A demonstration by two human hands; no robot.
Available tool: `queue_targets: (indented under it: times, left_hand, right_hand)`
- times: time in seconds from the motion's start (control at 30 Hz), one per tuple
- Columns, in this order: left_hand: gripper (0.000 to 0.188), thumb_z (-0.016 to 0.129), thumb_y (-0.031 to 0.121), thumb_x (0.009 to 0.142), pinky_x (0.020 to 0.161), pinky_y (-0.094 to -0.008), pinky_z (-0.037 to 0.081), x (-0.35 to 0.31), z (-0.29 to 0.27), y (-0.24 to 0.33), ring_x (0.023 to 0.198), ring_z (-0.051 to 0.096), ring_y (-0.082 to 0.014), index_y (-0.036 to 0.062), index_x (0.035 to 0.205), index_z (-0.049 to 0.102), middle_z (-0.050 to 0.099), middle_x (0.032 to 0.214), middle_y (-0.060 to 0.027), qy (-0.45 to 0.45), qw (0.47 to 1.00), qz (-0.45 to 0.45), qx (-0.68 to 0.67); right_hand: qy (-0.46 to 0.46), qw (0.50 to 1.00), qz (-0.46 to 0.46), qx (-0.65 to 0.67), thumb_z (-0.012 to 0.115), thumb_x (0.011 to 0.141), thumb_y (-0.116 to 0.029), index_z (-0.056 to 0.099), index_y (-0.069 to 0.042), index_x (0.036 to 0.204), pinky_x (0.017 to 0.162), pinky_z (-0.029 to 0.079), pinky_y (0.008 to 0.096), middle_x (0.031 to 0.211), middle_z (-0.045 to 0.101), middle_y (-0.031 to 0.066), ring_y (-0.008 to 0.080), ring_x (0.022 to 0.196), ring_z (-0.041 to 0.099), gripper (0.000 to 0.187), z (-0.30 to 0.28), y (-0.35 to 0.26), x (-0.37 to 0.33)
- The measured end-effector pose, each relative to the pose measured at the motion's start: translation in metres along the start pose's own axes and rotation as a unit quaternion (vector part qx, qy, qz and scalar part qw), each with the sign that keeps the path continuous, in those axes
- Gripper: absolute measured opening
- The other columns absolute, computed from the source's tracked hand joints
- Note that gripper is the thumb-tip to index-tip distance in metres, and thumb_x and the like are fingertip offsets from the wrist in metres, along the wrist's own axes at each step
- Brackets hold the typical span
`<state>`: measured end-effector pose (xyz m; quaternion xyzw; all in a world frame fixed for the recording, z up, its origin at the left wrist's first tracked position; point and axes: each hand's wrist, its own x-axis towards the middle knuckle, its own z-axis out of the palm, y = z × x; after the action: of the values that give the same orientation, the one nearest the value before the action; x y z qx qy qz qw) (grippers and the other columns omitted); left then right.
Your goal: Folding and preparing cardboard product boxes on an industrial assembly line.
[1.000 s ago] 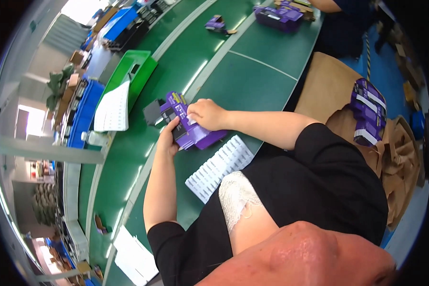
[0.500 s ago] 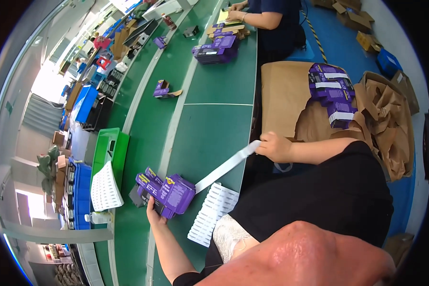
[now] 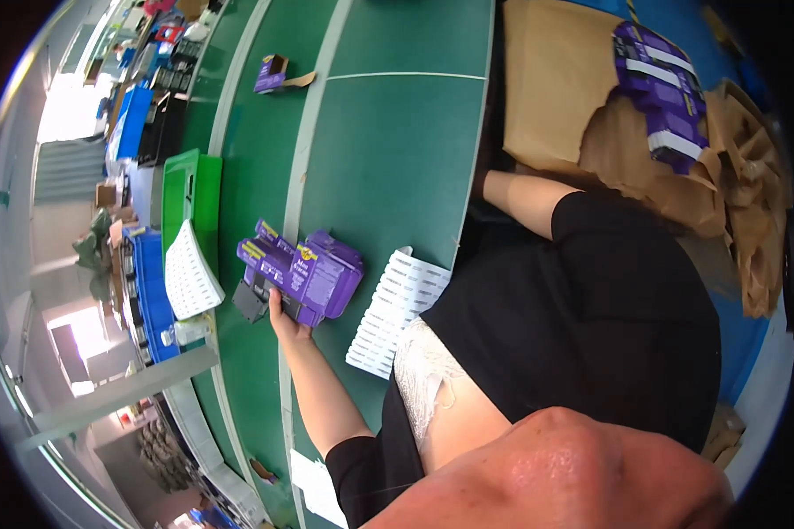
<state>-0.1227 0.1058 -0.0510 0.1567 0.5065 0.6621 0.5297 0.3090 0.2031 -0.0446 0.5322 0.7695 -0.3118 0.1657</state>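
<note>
My left hand is closed on a stack of flat purple cartons, its thumb lying over the near side. The cartons have yellow marks and black panels, and they rest on or just above the green table. My right forearm reaches to the table's right edge, where the hand drops into the dark below the tabletop. Its fingers are hidden, so what it holds does not show. Between the cartons and my body lies a white sheet of printed label strips.
A green bin stands on the left with another white label sheet beside it. A small opened purple box sits farther up the table. On my right, a large brown carton has purple bundles banded in white on it.
My right hand has moved down past the table edge, and the white strip it was stretching from the cartons no longer shows. The left hand keeps its hold. The whole view has shifted.
</note>
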Motion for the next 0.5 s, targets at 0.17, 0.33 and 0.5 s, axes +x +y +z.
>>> queue_targets:
  times: [0.17,0.33,0.5]
  left_hand:
    - [0.048,0.062,0.025,0.092,0.098,-0.0434,0.049,-0.011,0.012,0.002,0.109,0.064,-0.0313,0.0024,0.133,0.055,0.065,0.124,-0.0172,0.06,0.998,-0.023,-0.018]
    - [0.04,0.064,0.026,0.09,0.091,-0.0395,0.051,-0.013,0.04,-0.003,0.096,0.068,-0.0263,0.0017,0.121,0.064,0.07,0.113,-0.0148,0.091,0.994,-0.054,0.007]
    - [0.033,0.069,0.019,0.087,0.086,-0.0349,0.054,0.016,0.03,-0.006,0.091,0.07,-0.0223,0.0016,0.116,0.066,0.072,0.108,-0.0113,0.031,0.998,-0.055,-0.014]
  right_hand:
    - [-0.005,0.987,-0.025,-0.157,0.081,0.066,-0.014,0.066,0.001,0.114,0.091,0.054,0.0435,0.117,0.065,0.0201,0.0389,0.106,0.063,0.053,-0.063,0.036,0.011]
    - [0.02,0.909,-0.29,-0.298,0.082,0.065,-0.015,0.066,0.002,0.118,0.094,0.053,0.0424,0.122,0.065,0.0204,0.0381,0.11,0.063,0.058,-0.067,-0.077,0.088]
    - [-0.024,0.832,-0.461,-0.307,0.077,0.071,-0.016,0.065,0.002,0.12,0.095,0.052,0.0402,0.122,0.065,0.0197,0.0361,0.109,0.063,0.054,-0.025,-0.154,0.096]
